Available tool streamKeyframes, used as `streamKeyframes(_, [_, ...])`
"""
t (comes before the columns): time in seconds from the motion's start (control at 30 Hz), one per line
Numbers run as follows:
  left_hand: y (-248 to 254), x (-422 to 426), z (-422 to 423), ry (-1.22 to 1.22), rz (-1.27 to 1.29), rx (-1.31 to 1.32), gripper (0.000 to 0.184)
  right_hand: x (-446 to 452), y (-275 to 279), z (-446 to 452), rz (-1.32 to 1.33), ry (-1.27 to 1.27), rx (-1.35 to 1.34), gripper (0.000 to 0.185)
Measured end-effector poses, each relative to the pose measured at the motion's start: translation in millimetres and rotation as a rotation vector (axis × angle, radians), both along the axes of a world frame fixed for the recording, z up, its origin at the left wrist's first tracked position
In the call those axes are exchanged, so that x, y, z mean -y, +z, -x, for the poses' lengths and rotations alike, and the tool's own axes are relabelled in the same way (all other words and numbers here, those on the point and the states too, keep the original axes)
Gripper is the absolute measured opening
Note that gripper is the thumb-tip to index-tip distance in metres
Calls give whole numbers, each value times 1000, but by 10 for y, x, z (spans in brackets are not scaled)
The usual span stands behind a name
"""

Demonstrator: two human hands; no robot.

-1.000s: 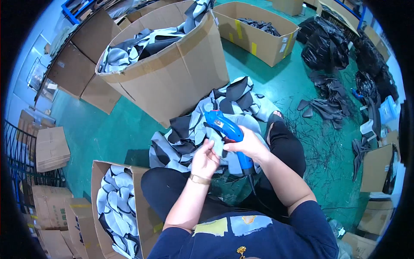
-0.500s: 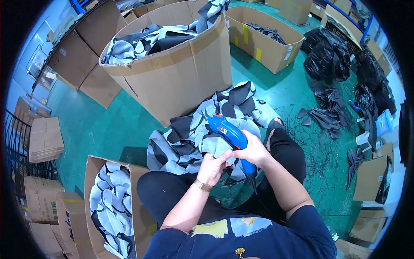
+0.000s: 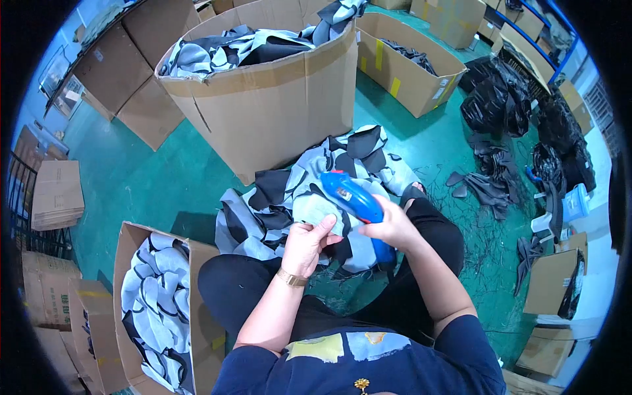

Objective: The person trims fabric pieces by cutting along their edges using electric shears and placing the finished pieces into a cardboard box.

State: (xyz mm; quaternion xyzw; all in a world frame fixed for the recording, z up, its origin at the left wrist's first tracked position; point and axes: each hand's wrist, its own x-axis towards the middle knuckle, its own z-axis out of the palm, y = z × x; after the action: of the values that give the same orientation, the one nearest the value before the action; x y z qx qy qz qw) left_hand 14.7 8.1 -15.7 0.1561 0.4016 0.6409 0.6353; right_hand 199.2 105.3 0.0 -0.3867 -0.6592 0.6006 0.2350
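Note:
My right hand [image 3: 394, 227] is wrapped round a blue corded power tool [image 3: 355, 197] with red parts. The tool points up and left; its working end cannot be made out. Left of it, my left hand [image 3: 304, 247] pinches a rounded light grey fabric piece [image 3: 316, 209] between thumb and fingers. Both hands are above a heap of grey and black fabric pieces [image 3: 263, 220] on the floor between my legs.
A tall cardboard box [image 3: 276, 108] full of similar fabric stands ahead, with a lower box [image 3: 411, 82] to its right. Another fabric-filled box [image 3: 204, 289] is by my left knee. Black bags [image 3: 500, 99] and dark scraps [image 3: 490, 184] lie on the right.
My hands have moved apart: the left has shifted slightly left with the fabric piece, and the right slightly right with the tool. The whole view has shifted a little.

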Motion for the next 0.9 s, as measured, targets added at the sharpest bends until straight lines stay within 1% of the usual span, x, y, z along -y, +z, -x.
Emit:
streamKeyframes(0.07, [-49, 16, 45, 67, 16, 7, 22, 22, 83, -61, 80, -65, -95, 44])
streamKeyframes(0.13, [-102, 39, 85, 135, -4, 30, 21, 115, 258, -193, 100, -119, -124, 45])
streamKeyframes(0.23, [-96, 34, 95, 218, -29, 74, 21, 314, 388, -392, 306, -88, -78, 48])
streamKeyframes(0.33, [-44, 26, 70, 295, -64, 81, 21, 579, 409, -443, 326, -68, -34, 53])
streamKeyframes(0.4, [-69, 29, 64, 320, -71, 55, 21, 669, 316, -486, 264, -35, 19, 55])
streamKeyframes(0.57, [-70, 53, 54, 355, -42, 59, 22, 793, 277, -491, 161, -1, 102, 50])
streamKeyframes(0.73, [-34, 63, 40, 373, -37, 90, 21, 815, 286, -474, 162, -22, 134, 47])
streamKeyframes(0.9, [-67, 67, 32, 375, -39, 17, 21, 816, 252, -474, 120, -22, 132, 46])
